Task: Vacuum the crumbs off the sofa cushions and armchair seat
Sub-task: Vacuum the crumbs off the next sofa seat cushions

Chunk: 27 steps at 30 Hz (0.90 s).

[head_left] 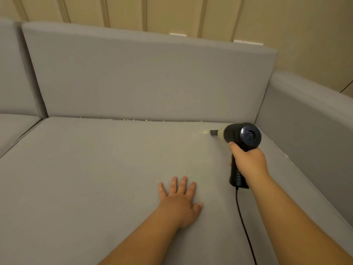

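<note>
The ribbed black handle of a small handheld vacuum (241,139) is gripped by the right hand (248,161), whose fingers are wrapped fully round it, the thumb laid up against the barrel-shaped body. The body is matte black plastic with a round, glossy rear cap; a pale, translucent collar joins it to a short dark nozzle (214,132), which is held at the back right corner of the seat cushion (95,178), its mouth just beside a small heap of pale crumbs (205,132). A thin black cord (243,222) is trailed from the foot of the handle down over the cushion toward the front edge. The left hand (181,202) is laid flat near the middle of the cushion, palm down, fingers straight and spread apart, nothing held. The cushion is a flat slab covered in smooth grey woven fabric with a piped edge. More crumbs are scattered along the seam under the upright back cushion (143,77), a rectangular grey slab, and a few lie along the right edge beside the rounded armrest (309,111)
</note>
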{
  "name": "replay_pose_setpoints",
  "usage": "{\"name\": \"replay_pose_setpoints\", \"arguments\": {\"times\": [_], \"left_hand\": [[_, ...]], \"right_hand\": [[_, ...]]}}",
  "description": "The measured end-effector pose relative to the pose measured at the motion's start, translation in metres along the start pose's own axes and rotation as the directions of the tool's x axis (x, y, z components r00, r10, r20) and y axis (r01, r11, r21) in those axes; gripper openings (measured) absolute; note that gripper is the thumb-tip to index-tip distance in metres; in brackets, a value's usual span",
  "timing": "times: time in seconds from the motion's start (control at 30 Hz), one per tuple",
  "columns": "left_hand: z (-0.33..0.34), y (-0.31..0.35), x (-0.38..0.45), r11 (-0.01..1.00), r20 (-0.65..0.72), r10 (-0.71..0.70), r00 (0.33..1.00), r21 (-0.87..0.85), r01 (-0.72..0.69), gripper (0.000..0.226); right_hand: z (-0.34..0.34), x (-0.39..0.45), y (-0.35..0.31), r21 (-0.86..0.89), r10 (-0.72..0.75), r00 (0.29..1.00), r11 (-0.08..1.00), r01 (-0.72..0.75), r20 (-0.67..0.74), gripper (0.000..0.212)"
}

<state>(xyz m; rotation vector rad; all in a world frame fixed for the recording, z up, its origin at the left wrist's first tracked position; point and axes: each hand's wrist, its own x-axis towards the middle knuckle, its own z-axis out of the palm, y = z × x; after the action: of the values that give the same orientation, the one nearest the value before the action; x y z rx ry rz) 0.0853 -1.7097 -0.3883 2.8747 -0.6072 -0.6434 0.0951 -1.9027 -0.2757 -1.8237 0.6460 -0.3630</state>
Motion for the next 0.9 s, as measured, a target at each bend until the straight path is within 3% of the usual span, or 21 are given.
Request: {"name": "replay_pose_setpoints", "arguments": {"times": [0.23,0.5,0.73,0.9], "left_hand": [[0.0,0.0,0.001,1.0,0.025,0.0,1.0,-0.001,0.0,0.076],[-0.001,0.0,0.0,1.0,0.019,0.004,1.0,0.002,-0.005,0.076],[-0.002,0.005,0.0,1.0,0.045,-0.021,0.999,0.023,0.02,0.076],[-0.002,0.0,0.003,1.0,0.039,-0.006,0.999,0.005,0.006,0.074]], "right_hand": [[-0.001,-0.009,0.0,-0.072,0.007,0.995,0.997,0.001,0.102,0.022],[-0.016,0.008,0.004,-0.085,-0.007,1.0,0.996,0.006,-0.008,0.023],[0.021,0.023,-0.012,-0.093,-0.064,0.988,0.993,0.077,0.138,0.02],[0.009,0.006,-0.014,-0.171,-0.063,0.97,0.98,0.106,0.236,0.018]]}}
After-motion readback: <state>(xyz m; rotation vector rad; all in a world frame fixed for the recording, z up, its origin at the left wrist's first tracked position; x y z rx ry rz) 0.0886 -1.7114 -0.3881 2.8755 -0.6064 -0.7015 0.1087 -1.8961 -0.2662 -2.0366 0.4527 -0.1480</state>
